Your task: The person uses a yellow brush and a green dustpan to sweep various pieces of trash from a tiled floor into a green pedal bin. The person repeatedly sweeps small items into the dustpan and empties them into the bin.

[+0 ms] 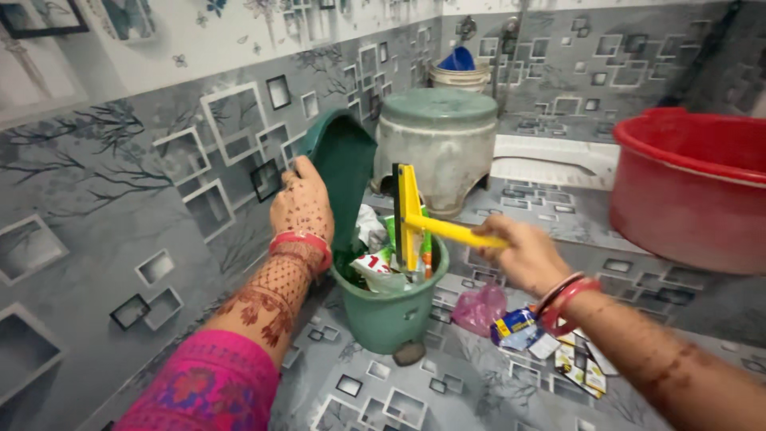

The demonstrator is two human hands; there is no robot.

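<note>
Red tub (691,187) at three o'clock cut off by right edge. Bin (389,307) rim partly hidden behind left hand (302,209) and wrappers. Squeegee (408,217) handle end buried in right hand (525,254), slightly blurred. Far bucket (459,77) at twelve o'clock too small to read. Picture frame (40,17) at ten o'clock clipped by top edge.

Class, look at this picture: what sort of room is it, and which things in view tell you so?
Probably a tiled bathroom or wash area: patterned tiles cover wall and floor, a big red tub stands at the right, and a bucket holding a blue scoop sits at the back.
</note>
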